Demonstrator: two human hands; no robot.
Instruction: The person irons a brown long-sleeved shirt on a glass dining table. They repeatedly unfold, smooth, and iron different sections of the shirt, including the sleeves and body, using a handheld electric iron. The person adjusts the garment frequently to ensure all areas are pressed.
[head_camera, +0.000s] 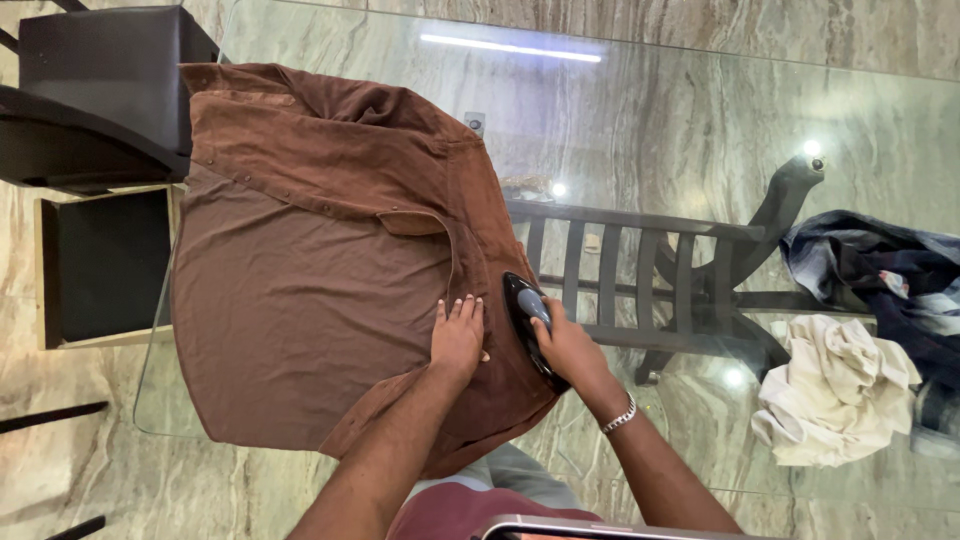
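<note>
Head view shows our left hand (457, 338) pressed flat, fingers together, on the brown shirt (320, 260) at frame centre, while our right hand (568, 348) grips the black iron (527, 318). Keep the cloth taut and the left fingertips clear of the iron.

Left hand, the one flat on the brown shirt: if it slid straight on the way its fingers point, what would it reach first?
The left hand points up the brown shirt. It would probably meet the chest pocket flap first, beside the buttoned front edge; the cloth between looks flat.
</note>
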